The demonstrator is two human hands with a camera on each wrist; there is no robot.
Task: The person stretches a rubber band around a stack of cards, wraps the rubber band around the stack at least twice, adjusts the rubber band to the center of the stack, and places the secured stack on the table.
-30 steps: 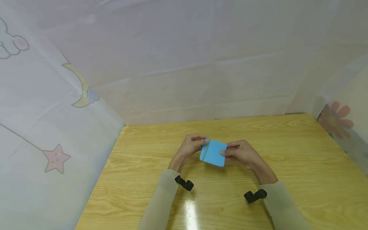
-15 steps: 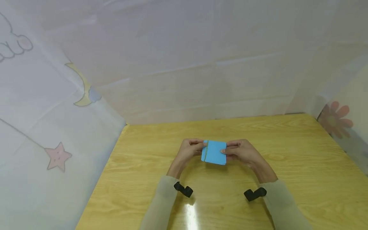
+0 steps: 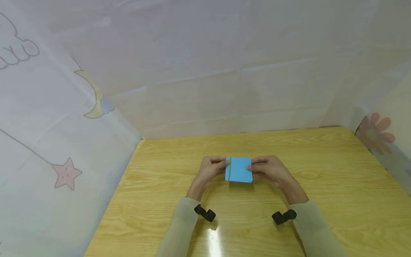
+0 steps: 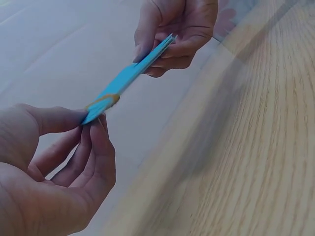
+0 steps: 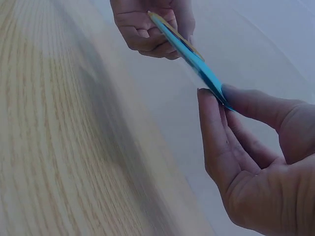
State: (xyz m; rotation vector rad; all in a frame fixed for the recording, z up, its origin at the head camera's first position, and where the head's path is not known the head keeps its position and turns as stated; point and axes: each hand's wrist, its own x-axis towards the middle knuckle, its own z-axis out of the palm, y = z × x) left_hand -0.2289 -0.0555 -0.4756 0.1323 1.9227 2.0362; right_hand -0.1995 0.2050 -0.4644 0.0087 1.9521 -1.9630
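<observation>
A thin stack of blue square cards (image 3: pixel 240 170) is held up above the table between both hands. Round its left end runs a yellow-brown rubber band (image 4: pixel 111 98), stretched from the far edge to the near one. My left hand (image 3: pixel 210 170) pinches the banded end, thumb on top and fingers beneath. At the opposite edge, my right hand (image 3: pixel 271 170) pinches the cards in the same way. Seen edge-on in the right wrist view, the layers of the stack (image 5: pixel 204 73) part slightly near the band. The underside of the cards is hidden in the head view.
A wood-grain table (image 3: pixel 179 153) lies below the hands. Pale cloth walls (image 3: pixel 192 89) with printed figures stand at its back and sides. Each sleeve carries a small black wrist camera (image 3: pixel 205 213).
The card stack has turned from a slant to nearly level with the table's back edge. My left hand has come slightly down and left; both hands keep their pinch.
</observation>
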